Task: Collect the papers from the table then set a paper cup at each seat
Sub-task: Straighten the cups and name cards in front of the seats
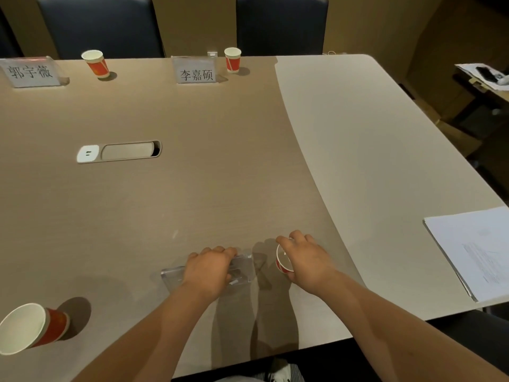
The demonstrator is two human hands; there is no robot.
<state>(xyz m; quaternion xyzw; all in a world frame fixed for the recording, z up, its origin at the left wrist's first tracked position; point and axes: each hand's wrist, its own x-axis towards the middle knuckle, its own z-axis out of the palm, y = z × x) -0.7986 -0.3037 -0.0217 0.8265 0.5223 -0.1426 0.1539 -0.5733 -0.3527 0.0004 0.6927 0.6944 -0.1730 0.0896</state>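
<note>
- Setting down a cup (283,261): it is gripped round its side by the right hand (308,260), probably so it lands upright beside the nameplate (242,267).
- The clear nameplate is covered by the curled left hand (210,267), presumably to steady it.
- Three cups (95,63) already stand at other seats.
- Papers (473,252) are stacked at the table's (192,202) right edge.
- Beige tabletop, dim room, dark chairs (281,23) opposite.
</note>
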